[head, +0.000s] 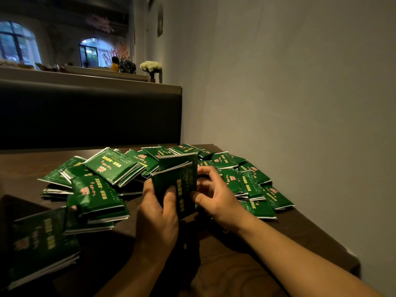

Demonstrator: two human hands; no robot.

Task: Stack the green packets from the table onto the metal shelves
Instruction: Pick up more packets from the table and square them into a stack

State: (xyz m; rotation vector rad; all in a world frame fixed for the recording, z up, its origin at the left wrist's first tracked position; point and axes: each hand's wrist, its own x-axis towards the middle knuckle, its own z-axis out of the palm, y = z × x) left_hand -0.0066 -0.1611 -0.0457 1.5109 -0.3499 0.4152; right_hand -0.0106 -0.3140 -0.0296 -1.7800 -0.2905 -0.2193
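Observation:
Over the dark wooden table [231, 273] I hold a small upright bundle of green packets [181, 179]. My left hand [157, 217] grips its near side, thumb across the front. From the right, my right hand [214, 195] pinches the bundle's right edge with curled fingers. Many more green packets lie in a loose heap on the table: a pile to the left [98, 189], another to the right [252, 185], and a stack at the near left corner [40, 247]. No metal shelves are in view.
A dark padded bench back [90, 116] rises behind the table. A plain wall [300, 103] runs along the right side, close to the table's right edge. Flowers in a vase [151, 68] stand on a far ledge.

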